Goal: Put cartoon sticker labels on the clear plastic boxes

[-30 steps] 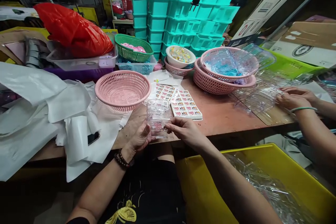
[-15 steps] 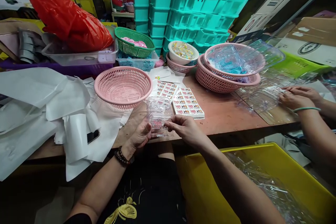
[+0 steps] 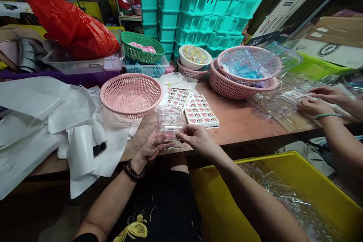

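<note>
A clear plastic case (image 3: 170,112) is held slightly tilted at the table's front edge. Wrapped round its lower left side is my left hand (image 3: 151,145), thumb on top. A small sticker with red print (image 3: 170,135) lies over the lower part of the case. My right hand (image 3: 198,139) is closed in a pinch at the sticker's right end; the fingertips partly cover it. Just beyond the case rests a stack of printed sticker sheets (image 3: 202,111), with another sticker sheet (image 3: 177,96) beside it.
A pink basket (image 3: 130,111) stands behind my left hand, and crumpled white backing paper (image 3: 82,147) spreads leftward. More pink baskets (image 3: 238,89) hold clear and blue pieces. At right, a co-worker's hands (image 3: 317,102) handle clear plastic. Below sits a yellow bin (image 3: 295,155) of clear cases.
The view has shifted slightly. Both my hands stay at the case, with the right fingertips still pinched over the sticker's right end.
</note>
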Action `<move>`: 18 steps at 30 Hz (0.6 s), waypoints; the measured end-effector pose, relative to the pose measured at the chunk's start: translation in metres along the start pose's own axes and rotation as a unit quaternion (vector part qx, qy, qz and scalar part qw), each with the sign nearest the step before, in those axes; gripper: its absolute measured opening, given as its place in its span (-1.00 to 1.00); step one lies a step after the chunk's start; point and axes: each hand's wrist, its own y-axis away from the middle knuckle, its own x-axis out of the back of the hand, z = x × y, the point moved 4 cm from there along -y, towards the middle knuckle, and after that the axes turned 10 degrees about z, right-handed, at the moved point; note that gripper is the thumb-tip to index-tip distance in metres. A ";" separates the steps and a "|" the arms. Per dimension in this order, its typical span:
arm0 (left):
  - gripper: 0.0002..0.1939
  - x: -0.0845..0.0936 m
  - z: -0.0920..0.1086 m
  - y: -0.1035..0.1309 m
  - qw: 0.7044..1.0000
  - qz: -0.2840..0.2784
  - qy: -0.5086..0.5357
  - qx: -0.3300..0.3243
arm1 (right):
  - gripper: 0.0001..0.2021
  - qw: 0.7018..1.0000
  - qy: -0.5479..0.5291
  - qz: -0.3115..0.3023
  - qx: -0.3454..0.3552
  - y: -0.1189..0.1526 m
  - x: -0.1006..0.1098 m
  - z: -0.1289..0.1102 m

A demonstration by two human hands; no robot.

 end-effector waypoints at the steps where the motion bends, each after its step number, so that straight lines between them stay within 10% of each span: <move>1: -0.08 0.000 0.000 0.000 1.000 0.007 -0.005 -0.007 | -0.67 1.000 0.025 0.013 0.013 0.002 -0.001 0.000; 9: -0.23 0.000 -0.003 0.000 0.998 0.055 -0.014 -0.035 | -0.40 0.923 0.319 0.212 0.047 0.017 0.012 0.005; 13: -0.26 -0.006 -0.005 0.001 0.999 0.023 -0.014 0.022 | -0.39 0.997 0.039 0.047 -0.053 0.001 0.003 0.032; 18: -0.24 -0.002 0.003 0.007 0.986 0.144 -0.083 -0.001 | -0.47 0.979 -0.107 -0.044 -0.169 -0.014 -0.016 0.058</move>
